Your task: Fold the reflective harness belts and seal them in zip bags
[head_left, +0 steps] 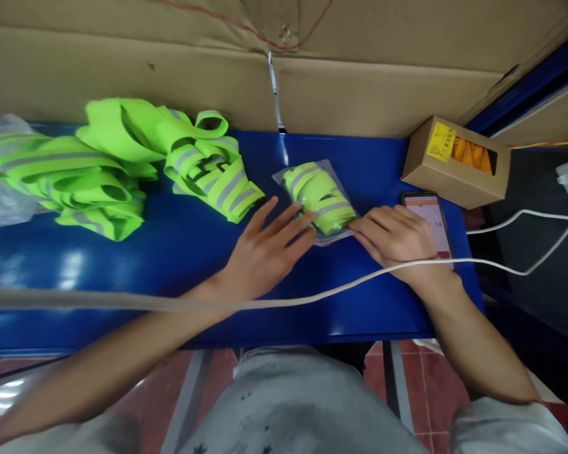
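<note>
A clear plastic bag (341, 176) lies on the blue table, and inside it is a folded neon-yellow strap with grey reflective stripes (319, 195). My left hand (267, 249) is spread at the bag's lower left, fingertips over its edge. At the lower right corner of the bag, my right hand (395, 236) pinches the plastic edge between thumb and fingers. Left of my left hand is a bundle of striped neon strap (218, 170) with black parts showing. Further left, a larger heap of the same strap (85, 170) lies in loops.
A phone (426, 217) lies just beyond my right hand. Behind it stands a cardboard box (416, 154) with orange items in its opening. A white cable (360, 284) hangs across the view before my forearms. Clear plastic (9, 195) lies at far left; brown cardboard (170, 69) lines the back.
</note>
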Demonstrator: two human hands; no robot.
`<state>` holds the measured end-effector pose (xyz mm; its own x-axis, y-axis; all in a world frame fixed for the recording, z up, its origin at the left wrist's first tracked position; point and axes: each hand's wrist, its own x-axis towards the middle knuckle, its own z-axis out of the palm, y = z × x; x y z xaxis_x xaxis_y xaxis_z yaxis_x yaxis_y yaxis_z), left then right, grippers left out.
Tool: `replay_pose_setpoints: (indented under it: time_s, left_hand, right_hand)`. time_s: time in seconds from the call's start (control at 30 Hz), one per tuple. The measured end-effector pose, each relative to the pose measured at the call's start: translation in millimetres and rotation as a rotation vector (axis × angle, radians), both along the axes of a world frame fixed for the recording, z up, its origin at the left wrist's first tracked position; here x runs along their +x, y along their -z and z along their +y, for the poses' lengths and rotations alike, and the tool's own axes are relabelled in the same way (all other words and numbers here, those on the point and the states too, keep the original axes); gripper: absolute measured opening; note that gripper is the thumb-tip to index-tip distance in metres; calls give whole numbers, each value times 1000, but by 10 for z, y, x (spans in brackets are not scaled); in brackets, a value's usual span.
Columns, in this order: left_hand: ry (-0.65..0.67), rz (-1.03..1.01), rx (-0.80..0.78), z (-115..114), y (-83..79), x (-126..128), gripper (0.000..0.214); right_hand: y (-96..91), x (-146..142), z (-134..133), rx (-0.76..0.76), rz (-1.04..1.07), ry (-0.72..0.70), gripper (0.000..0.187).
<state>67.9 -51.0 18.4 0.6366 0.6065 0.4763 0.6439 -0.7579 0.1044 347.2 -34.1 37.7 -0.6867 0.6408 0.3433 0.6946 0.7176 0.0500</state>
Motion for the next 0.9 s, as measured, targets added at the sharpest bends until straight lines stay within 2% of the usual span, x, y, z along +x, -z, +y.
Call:
replay_pose_setpoints:
  time_s: [0.1,0.17,0.3,0.43,0.6,0.67,0.8,0.9]
  left_hand:
    - [-113,-55,93,78,7,-19,23]
    - [-144,-87,113,100,29,-70,18]
    - [-51,-97,88,83,65,-171,7]
    - [17,-65,143,115,43,-225,9]
    - [-40,-105,115,204,16,-296,8]
    - [-45,-134,95,199,16,-286,9]
    - [24,-114,150,109,38,-168,19]
    - [-87,-156,119,47,60,-72,19]
  right_hand:
    - [58,-56,-18,-27,98,24,17]
    - [88,-74,-26,-52,193,37,16]
    - [102,-66,-28,-73,285,29,11]
    - [65,-26,-15,-103,210,-8,7]
    - [33,25,9,-147,177,-13,5]
    - [38,28,15,-167,214,-13,5]
    - [57,-28,0,-156,251,-35,3]
    - [66,-119,-38,-147,260,-86,7]
